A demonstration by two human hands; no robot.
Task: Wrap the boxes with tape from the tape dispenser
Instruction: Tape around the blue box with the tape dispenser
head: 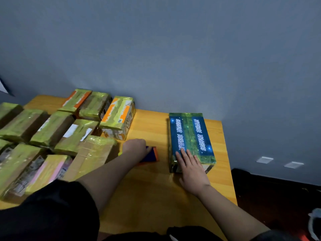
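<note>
Blue box [189, 136]: white Chinese characters, too blurred to read.

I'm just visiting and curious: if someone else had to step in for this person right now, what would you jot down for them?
Left hand: gripping the blue-and-orange tape dispenser on the wooden table.
Right hand: flat, fingers straight, pressing the near end of the blue box.
Done: the blue box already shows glossy tape over its top; a cluster of taped boxes fills the table's left side.
Left: check whether the blue box needs more tape, then set it with the others.
</note>
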